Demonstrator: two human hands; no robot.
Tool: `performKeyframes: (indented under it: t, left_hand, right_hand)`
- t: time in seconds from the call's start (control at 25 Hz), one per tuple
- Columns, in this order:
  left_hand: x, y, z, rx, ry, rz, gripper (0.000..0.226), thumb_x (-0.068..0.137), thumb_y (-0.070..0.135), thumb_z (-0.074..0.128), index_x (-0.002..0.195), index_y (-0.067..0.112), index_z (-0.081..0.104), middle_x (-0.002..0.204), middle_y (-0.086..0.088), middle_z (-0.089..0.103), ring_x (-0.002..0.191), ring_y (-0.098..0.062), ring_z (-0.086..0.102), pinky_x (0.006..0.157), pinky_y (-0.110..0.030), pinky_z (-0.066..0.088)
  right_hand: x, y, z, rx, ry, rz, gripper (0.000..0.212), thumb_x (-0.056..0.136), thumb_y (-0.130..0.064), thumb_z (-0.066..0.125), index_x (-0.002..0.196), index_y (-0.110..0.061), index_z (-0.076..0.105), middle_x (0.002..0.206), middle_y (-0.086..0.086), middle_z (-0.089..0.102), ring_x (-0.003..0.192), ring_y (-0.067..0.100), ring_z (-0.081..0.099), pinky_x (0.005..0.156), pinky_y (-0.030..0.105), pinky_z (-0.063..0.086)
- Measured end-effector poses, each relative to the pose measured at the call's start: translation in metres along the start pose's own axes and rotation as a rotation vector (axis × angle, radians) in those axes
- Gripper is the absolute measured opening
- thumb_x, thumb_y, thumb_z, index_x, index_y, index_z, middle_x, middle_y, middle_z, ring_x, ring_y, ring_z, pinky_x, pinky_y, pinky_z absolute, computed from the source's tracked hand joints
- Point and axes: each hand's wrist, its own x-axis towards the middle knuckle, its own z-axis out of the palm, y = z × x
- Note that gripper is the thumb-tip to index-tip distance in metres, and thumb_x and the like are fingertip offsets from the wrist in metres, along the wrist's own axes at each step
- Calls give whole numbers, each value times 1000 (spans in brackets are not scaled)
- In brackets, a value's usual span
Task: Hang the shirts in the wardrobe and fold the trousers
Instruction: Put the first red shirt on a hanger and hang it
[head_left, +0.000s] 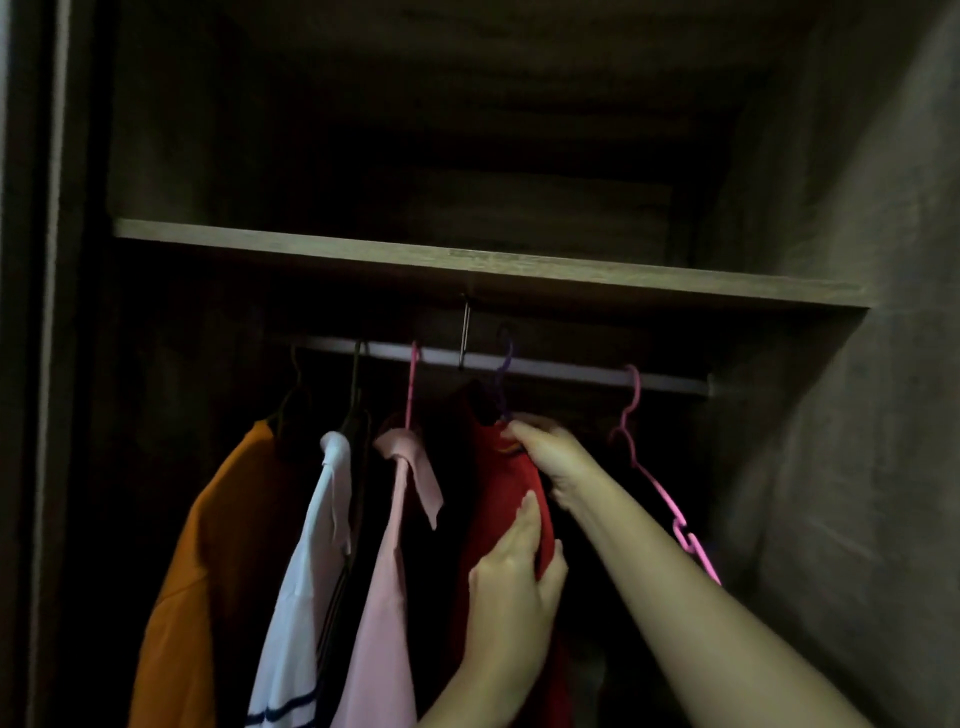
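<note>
2 hands are engaged | red shirt (506, 493) is hung from purple hanger (503, 364) on wardrobe rail (571, 374) | collar is pinched by right hand (556, 462) | cloth below is gripped by left hand (514, 582) | fabric judged light, limp; hold advised at hanger neck.

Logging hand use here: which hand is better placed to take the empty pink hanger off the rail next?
Probably right. The right hand is up at the collar of the red shirt, on the side of the empty pink hanger; the left hand holds the shirt lower down, farther from it.
</note>
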Motion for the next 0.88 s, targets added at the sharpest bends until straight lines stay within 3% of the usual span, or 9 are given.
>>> performKeyframes:
  t: [0.16,0.32,0.4,0.52,0.6,0.72,0.8,0.88]
  left_hand:
    - [16,-14,10,3,32,-4,59,86,12,62,141,13,41,138,2,52,127,-3,47,107,-18,33]
    - [11,-31,13,-2,61,-75,61,83,12,63,140,13,40,137,3,52,126,1,44,105,-6,27]
    - [5,-36,13,-14,26,-80,64,82,17,60,141,12,37,137,2,52,125,1,44,105,-6,28]
    - [5,-35,14,19,-40,-63,64,85,16,59,144,13,33,138,-2,53,127,-7,47,107,-16,31]
    - [2,-25,13,43,-68,-72,66,91,28,58,146,13,27,144,-5,45,133,-10,41,109,-13,26]
    - [-15,-5,-3,34,-72,-123,92,76,69,38,149,16,17,151,4,27,139,-2,22,105,-3,14]
    - [-32,5,-27,-14,48,-98,85,77,72,42,144,23,24,145,19,28,132,15,22,101,3,17]
    - [-52,6,-62,-39,251,-92,63,80,57,47,136,28,40,132,29,40,122,24,32,95,4,25]
  right_hand:
    - [25,3,7,-3,-44,17,17,88,-6,54,90,-15,68,72,0,67,65,11,62,68,24,49]
    - [28,25,20,13,-56,44,25,89,-2,50,78,-16,67,58,-6,67,58,7,63,60,16,49]
    - [23,33,20,18,-30,57,24,88,-2,51,78,-15,69,60,-5,69,60,8,64,63,17,49]
    - [16,28,14,-7,-12,77,19,88,-4,52,96,-8,69,82,8,71,76,17,63,67,21,48]
    - [7,22,8,-170,-18,50,30,89,-11,55,118,-8,61,103,9,66,88,17,61,66,15,46]
    - [-10,5,0,-417,81,-179,40,87,-18,61,126,-9,56,122,6,61,114,17,57,89,18,42]
    - [-31,-5,0,-368,122,-427,37,86,-19,60,122,-13,59,122,6,63,114,15,58,98,21,42]
    - [-62,-10,13,-194,110,-554,32,85,-14,55,116,-20,60,115,2,64,107,6,60,94,16,43]
